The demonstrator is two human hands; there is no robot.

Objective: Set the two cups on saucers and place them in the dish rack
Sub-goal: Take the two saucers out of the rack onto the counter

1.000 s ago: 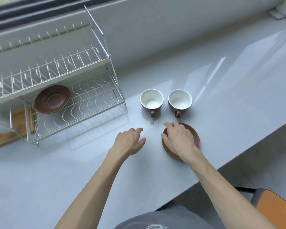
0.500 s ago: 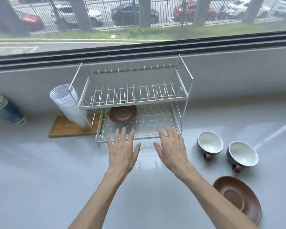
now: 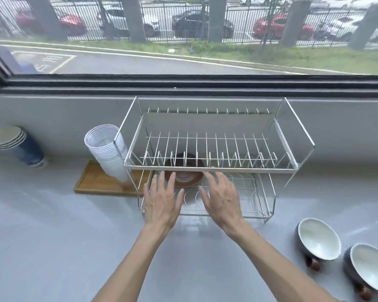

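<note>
While both hands, left hand point(image 3: 162, 203) and right hand point(image 3: 222, 200), reach empty with fingers spread | saucer point(image 3: 184, 178) sits in dish rack point(image 3: 216, 168) lower tier, probably untouched | both cups point(image 3: 319, 241) wait on worktop point(image 3: 52, 236), nothing paired yet

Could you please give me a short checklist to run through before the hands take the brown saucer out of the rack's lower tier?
1. Left hand free, fingers straight: ok.
2. Right hand free, fingers spread: ok.
3. Round brown ceramic saucer within reach on the lower tier of the white wire dish rack: ok, though the upper tier partly hides it.
4. Either hand already touching the saucer: cannot tell.
5. Two white-lined dark cups, near one and far one, on saucers: not ok, both stand on the grey counter.
</note>
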